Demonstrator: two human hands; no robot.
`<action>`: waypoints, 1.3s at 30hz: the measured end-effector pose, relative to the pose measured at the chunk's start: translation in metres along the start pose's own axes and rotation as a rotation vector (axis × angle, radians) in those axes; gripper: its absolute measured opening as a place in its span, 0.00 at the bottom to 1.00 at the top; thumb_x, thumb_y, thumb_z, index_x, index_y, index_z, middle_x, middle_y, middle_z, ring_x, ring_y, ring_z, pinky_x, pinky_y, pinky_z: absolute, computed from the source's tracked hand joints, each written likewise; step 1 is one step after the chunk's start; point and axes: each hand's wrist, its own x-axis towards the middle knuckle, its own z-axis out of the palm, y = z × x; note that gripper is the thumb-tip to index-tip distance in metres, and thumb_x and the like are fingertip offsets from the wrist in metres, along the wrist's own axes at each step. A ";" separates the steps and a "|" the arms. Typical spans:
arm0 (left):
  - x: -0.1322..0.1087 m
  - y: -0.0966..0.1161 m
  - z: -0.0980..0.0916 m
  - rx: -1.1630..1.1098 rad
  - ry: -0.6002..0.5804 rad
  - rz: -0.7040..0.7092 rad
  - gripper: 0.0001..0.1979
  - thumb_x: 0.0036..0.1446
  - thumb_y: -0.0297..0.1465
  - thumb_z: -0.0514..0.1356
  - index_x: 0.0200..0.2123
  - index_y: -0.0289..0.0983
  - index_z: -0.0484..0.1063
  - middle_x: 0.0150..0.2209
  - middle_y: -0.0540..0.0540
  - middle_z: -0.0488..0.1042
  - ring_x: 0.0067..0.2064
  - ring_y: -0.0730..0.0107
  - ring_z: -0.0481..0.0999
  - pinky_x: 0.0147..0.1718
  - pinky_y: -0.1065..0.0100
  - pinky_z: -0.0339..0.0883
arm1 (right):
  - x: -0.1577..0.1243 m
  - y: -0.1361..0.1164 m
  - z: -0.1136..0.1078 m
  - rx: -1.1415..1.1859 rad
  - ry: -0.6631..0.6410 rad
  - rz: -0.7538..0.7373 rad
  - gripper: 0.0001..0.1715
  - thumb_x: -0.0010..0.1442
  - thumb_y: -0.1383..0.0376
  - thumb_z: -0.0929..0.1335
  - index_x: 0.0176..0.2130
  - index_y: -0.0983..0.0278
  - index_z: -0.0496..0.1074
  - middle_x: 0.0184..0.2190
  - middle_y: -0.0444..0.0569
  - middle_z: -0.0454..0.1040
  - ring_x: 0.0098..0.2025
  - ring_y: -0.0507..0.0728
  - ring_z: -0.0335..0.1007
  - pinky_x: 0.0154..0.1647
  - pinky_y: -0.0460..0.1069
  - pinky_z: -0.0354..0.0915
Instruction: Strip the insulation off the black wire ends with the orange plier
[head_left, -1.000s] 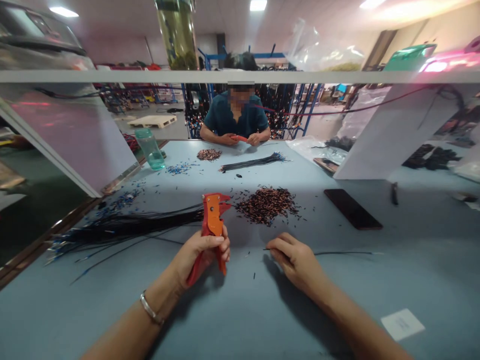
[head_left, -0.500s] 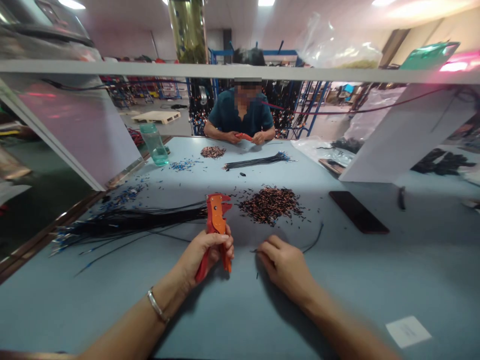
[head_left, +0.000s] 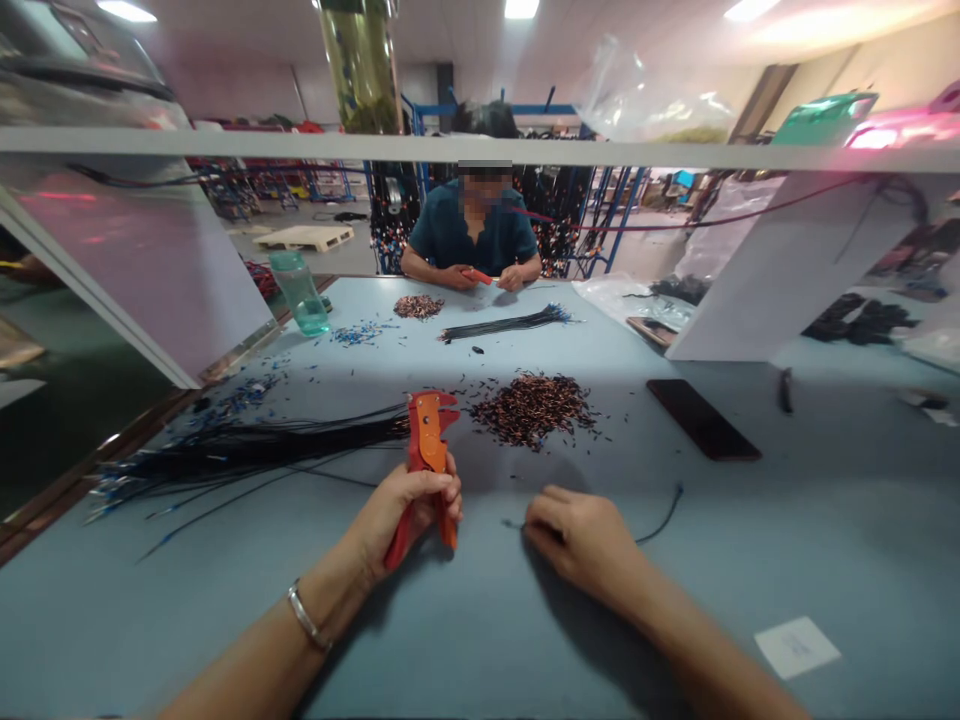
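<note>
My left hand (head_left: 424,505) is wrapped round the handles of red and orange wire strippers (head_left: 429,440), jaws pointing up and away. To the right, my right hand (head_left: 574,530) pinches a thin dark wire (head_left: 661,525); one end pokes out left of the fingertips and the other curves out to the right. A bundle of black wires (head_left: 277,440) with blue and silver tips lies left of the strippers. Just beyond my hands is a heap of small black and copper-coloured offcuts (head_left: 534,408).
A dark phone (head_left: 703,420) and a white paper label (head_left: 796,647) lie on the right. Loose blue bits (head_left: 247,395) and a green bottle (head_left: 301,295) are at the left. A co-worker (head_left: 474,230) sits opposite, beneath a shelf (head_left: 525,150), near another wire bundle (head_left: 506,323).
My right hand has shifted slightly right and nearer to me with the wire, whose right part sticks out farther. The wire strippers stay in my left hand. The view has turned a little.
</note>
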 end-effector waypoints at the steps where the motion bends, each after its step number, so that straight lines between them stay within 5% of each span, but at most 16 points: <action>1: 0.000 0.000 0.000 0.002 -0.004 -0.001 0.09 0.48 0.27 0.62 0.35 0.35 0.68 0.24 0.51 0.67 0.26 0.71 0.67 0.31 0.66 0.65 | 0.002 0.005 0.002 -0.056 0.095 0.102 0.09 0.57 0.70 0.66 0.27 0.62 0.73 0.25 0.45 0.73 0.25 0.53 0.67 0.25 0.46 0.52; 4: 0.000 -0.001 0.000 0.009 -0.010 0.002 0.09 0.48 0.27 0.62 0.35 0.36 0.68 0.24 0.52 0.67 0.26 0.71 0.67 0.31 0.66 0.64 | 0.004 0.020 0.004 -0.091 0.211 0.220 0.08 0.59 0.67 0.65 0.30 0.63 0.73 0.25 0.47 0.74 0.26 0.55 0.68 0.26 0.46 0.52; 13: 0.001 -0.003 -0.002 0.003 -0.036 0.015 0.08 0.49 0.27 0.62 0.35 0.36 0.68 0.24 0.51 0.67 0.26 0.72 0.67 0.31 0.66 0.64 | 0.012 -0.001 0.012 -0.098 0.117 0.064 0.08 0.60 0.67 0.66 0.30 0.61 0.73 0.28 0.44 0.75 0.27 0.52 0.69 0.28 0.45 0.55; 20: 0.001 -0.005 0.001 -0.009 -0.041 -0.003 0.09 0.47 0.28 0.62 0.34 0.36 0.68 0.24 0.52 0.67 0.26 0.72 0.66 0.31 0.66 0.64 | 0.021 0.025 0.005 -0.173 0.263 0.261 0.10 0.61 0.69 0.64 0.30 0.65 0.73 0.27 0.51 0.76 0.25 0.56 0.69 0.24 0.48 0.47; 27: 0.002 -0.006 0.001 -0.019 -0.041 -0.020 0.09 0.47 0.28 0.62 0.35 0.36 0.68 0.24 0.51 0.67 0.26 0.71 0.67 0.32 0.65 0.64 | 0.017 -0.007 0.016 -0.073 0.165 0.030 0.07 0.60 0.65 0.67 0.29 0.60 0.73 0.27 0.43 0.76 0.29 0.52 0.70 0.34 0.45 0.57; 30: 0.003 -0.007 0.000 -0.035 -0.053 -0.036 0.10 0.47 0.28 0.62 0.35 0.36 0.68 0.24 0.51 0.67 0.26 0.71 0.67 0.33 0.65 0.64 | 0.022 -0.010 0.021 -0.061 0.172 0.044 0.09 0.58 0.68 0.66 0.26 0.61 0.72 0.25 0.45 0.76 0.27 0.53 0.69 0.33 0.46 0.56; 34: 0.001 -0.010 0.000 -0.058 -0.096 -0.080 0.10 0.46 0.29 0.63 0.34 0.36 0.68 0.23 0.51 0.67 0.25 0.72 0.67 0.32 0.64 0.64 | 0.021 0.013 0.010 -0.023 0.281 0.200 0.11 0.59 0.69 0.62 0.28 0.64 0.71 0.26 0.51 0.76 0.26 0.55 0.68 0.29 0.47 0.56; 39: -0.002 -0.018 0.002 -0.086 -0.219 -0.212 0.10 0.45 0.30 0.63 0.33 0.35 0.68 0.23 0.51 0.68 0.25 0.72 0.69 0.32 0.63 0.65 | 0.010 0.014 -0.006 0.155 0.280 0.201 0.12 0.63 0.62 0.61 0.30 0.61 0.69 0.21 0.42 0.70 0.23 0.52 0.66 0.26 0.45 0.59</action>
